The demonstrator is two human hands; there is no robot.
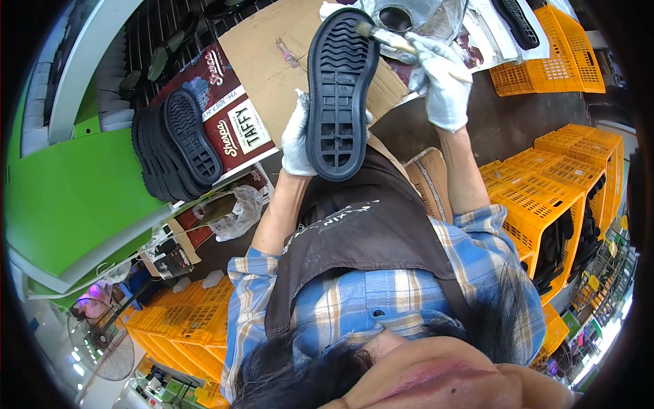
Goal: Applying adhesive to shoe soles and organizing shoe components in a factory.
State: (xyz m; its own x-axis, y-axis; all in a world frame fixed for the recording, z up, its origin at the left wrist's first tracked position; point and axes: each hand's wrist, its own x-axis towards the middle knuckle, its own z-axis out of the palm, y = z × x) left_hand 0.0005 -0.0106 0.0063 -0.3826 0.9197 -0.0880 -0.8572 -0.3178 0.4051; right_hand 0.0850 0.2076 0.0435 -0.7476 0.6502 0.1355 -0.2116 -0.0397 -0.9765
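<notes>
A black shoe sole (338, 102) with wavy tread at its far end and a grid of recesses at its near end is held up in front of me. My left hand (297, 140), in a white glove, grips its left edge; some fingers are hidden behind it. A brush (394, 41) is closed in my white-gloved right hand (441, 82), its bristles at the sole's upper right edge. Just beyond the brush sits a plastic-wrapped container (395, 18) with a dark round opening. Flat cardboard (255, 51) lies behind the sole.
Several stacked black soles (185, 133) stand on the left beside a green machine (68, 198). Another sole (516, 24) lies at the far right, near an orange crate (555, 58). More orange crates (538, 180) with black pieces are stacked right of me.
</notes>
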